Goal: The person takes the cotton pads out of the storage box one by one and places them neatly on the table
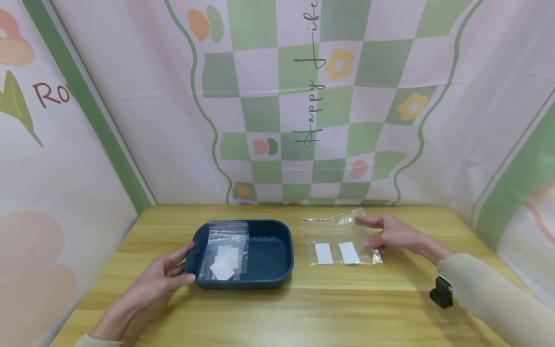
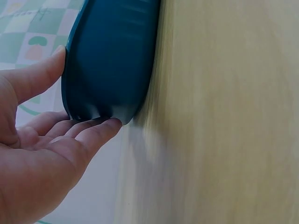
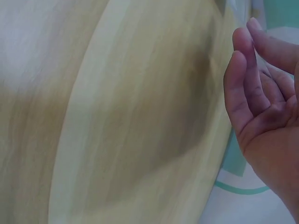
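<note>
In the head view, my left hand (image 1: 162, 275) grips the left end of a dark blue rectangular tray (image 1: 270, 278). The left wrist view shows the thumb on one side of the tray (image 2: 112, 60) and the fingers along its end. Inside the tray, at its left, lie clear zip bags (image 1: 227, 231) holding white cards (image 1: 222, 269). My right hand (image 1: 392, 234) is at the right edge of a clear zip bag (image 1: 353, 230) with a white card (image 1: 349, 253) inside, index finger and thumb spread apart on it. Another clear bag with a white card (image 1: 323, 253) lies just left.
The wooden table (image 1: 329, 313) has a back edge against a checkered fabric backdrop (image 1: 299, 111), with printed fabric on both sides. A small black device (image 1: 442, 292) is strapped at the right wrist, by the sleeve (image 1: 485, 289).
</note>
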Demonstrator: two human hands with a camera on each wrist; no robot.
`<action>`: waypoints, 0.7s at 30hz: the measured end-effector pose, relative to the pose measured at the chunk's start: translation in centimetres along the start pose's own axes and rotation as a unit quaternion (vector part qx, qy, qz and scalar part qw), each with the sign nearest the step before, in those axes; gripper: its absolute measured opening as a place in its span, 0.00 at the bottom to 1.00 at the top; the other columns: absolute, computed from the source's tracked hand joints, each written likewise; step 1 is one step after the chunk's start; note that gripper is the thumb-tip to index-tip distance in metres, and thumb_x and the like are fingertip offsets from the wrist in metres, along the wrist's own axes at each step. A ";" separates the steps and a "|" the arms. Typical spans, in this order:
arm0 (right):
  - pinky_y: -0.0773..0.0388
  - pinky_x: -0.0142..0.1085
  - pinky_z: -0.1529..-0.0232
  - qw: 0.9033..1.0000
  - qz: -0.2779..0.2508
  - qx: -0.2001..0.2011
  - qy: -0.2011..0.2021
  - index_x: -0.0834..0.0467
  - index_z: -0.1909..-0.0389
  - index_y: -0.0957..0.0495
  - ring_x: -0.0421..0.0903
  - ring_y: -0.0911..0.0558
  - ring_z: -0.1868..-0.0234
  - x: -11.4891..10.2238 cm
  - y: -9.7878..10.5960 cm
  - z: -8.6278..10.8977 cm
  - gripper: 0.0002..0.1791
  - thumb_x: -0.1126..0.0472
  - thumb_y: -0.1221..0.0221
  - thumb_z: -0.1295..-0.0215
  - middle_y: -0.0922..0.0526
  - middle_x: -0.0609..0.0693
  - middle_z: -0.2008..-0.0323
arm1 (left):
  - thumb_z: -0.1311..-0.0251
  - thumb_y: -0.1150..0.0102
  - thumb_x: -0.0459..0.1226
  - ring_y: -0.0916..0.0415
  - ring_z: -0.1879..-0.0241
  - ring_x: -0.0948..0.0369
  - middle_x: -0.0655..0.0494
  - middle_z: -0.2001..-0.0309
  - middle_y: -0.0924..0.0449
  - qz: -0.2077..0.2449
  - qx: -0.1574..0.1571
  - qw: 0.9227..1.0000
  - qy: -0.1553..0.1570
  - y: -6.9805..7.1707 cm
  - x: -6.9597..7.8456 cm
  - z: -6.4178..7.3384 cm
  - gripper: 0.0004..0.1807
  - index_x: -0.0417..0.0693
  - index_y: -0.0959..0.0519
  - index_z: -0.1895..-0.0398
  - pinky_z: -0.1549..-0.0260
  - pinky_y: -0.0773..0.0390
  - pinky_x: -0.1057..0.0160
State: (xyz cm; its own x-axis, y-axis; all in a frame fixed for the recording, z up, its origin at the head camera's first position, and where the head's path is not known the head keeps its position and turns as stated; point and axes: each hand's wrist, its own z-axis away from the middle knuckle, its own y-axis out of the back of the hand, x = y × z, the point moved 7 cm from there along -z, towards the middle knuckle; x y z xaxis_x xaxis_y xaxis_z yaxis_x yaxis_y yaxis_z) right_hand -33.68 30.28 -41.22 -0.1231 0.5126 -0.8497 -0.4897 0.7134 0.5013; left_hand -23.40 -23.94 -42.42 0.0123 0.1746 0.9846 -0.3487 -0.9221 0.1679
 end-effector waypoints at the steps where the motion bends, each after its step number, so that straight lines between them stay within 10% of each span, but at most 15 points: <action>1: 0.17 0.38 0.75 1.000 0.001 -0.001 -0.001 0.69 0.20 0.45 0.47 0.21 0.78 0.1 0.0 0.0 0.49 0.68 0.29 0.38 0.43 0.69 0.21 | 0.32 0.31 0.30 0.45 0.27 0.29 0.33 0.19 0.57 0.001 -0.002 1.000 -0.004 -0.1 0.1 0.0 0.48 0.33 0.50 0.17 0.40 0.23 0.64; 21: 0.17 0.41 0.79 0.999 0.038 0.010 0.014 0.71 0.22 0.43 0.50 0.19 0.78 0.5 -0.6 0.1 0.51 0.68 0.26 0.43 0.44 0.78 0.26 | 0.31 0.33 0.28 0.46 0.27 0.29 0.32 0.19 0.59 0.000 -0.010 1.000 -0.021 -0.2 0.3 0.0 0.47 0.31 0.51 0.18 0.40 0.24 0.64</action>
State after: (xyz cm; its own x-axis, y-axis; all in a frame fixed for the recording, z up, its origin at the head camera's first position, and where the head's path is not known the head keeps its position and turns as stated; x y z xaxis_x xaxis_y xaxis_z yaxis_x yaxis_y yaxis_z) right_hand -33.42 30.18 -41.93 -0.1840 0.5517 -0.8135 -0.4614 0.6823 0.5671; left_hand -23.33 -23.73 -42.11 0.0517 0.1595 0.9858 -0.3681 -0.9146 0.1673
